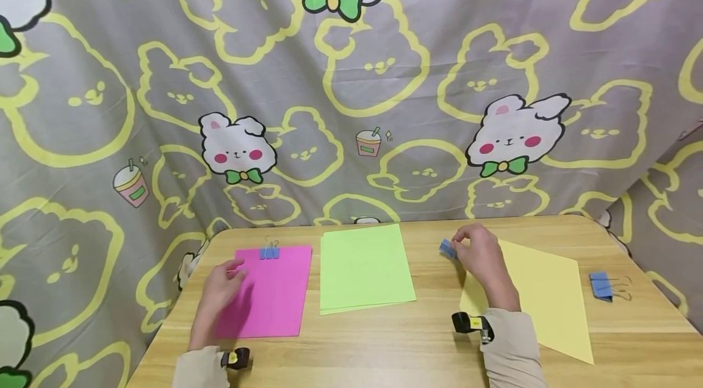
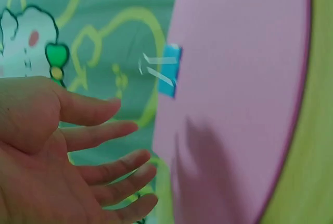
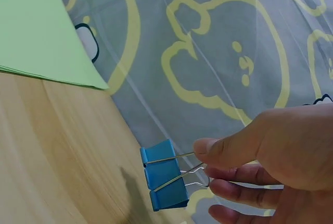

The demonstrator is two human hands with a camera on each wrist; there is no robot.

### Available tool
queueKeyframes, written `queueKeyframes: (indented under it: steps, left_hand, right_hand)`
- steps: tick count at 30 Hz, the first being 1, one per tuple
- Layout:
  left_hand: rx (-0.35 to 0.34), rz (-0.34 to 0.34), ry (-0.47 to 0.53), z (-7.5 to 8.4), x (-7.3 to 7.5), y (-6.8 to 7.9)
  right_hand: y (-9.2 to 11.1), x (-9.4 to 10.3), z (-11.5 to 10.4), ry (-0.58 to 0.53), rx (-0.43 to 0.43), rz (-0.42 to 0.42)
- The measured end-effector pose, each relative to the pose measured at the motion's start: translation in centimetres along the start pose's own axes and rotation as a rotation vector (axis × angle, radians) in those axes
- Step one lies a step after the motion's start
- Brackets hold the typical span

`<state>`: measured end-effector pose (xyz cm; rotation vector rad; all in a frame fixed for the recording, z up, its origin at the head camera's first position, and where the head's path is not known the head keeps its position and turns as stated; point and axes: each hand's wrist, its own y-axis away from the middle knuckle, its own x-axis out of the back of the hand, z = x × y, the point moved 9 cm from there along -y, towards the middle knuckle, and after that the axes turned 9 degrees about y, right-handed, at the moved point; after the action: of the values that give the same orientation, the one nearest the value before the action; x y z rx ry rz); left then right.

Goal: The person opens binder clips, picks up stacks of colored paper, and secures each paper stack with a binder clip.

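Observation:
A blue binder clip [image 3: 165, 179] is pinched by its wire handle between the thumb and fingers of my right hand [image 1: 481, 257], near the table's back edge. Beneath that forearm lies yellow paper [image 1: 544, 296]. My left hand [image 1: 222, 290] hovers over the left side of a pink paper stack [image 1: 277, 302], fingers spread and holding nothing in the left wrist view. Another blue binder clip [image 1: 269, 252] grips the pink stack's top edge, its wire handles standing up. Between the hands lies a stack of light green paper [image 1: 365, 269], its sheets slightly out of line.
A third blue binder clip [image 1: 602, 287] lies on the right of the wooden table [image 1: 384, 345], beside the yellow paper. A patterned grey curtain [image 1: 307, 83] hangs right behind the table's back edge.

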<state>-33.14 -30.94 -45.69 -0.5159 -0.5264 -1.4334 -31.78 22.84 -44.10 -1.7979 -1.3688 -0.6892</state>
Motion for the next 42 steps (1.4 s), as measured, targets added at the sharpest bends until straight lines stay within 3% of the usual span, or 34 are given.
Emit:
queueKeyframes:
  steps: [9,18,22,29,34,39,42]
  left_hand:
    - [-0.099,-0.125,0.085,5.4,-3.9,0.6]
    - [-0.050,-0.294,0.206,8.1,-9.5,1.0]
    - [-0.063,-0.326,0.139,9.5,-11.5,0.8]
    - [-0.049,-0.312,0.016,11.4,-14.0,-0.2]
    - [-0.027,-0.306,-0.106,12.3,-15.7,-0.5]
    - [0.044,-0.302,-0.297,12.7,-17.3,0.0]
    - [0.108,-0.280,-0.344,12.4,-18.1,0.4]
  right_hand:
    - [0.1,0.4,1.2,-0.006,-0.026,-0.018]
    - [0.2,0.2,1.3,-0.011,-0.012,-0.054]
    - [0.1,-0.2,1.1,-0.024,-0.018,-0.082]
    - [0.0,-1.1,0.3,-0.025,-0.004,-0.094]
    - [0.1,-0.5,-0.9,-0.001,0.034,-0.077]
    - [0.1,0.7,-1.6,0.044,0.071,-0.076]
    - [0.1,1.4,-1.8,0.069,0.104,-0.081]
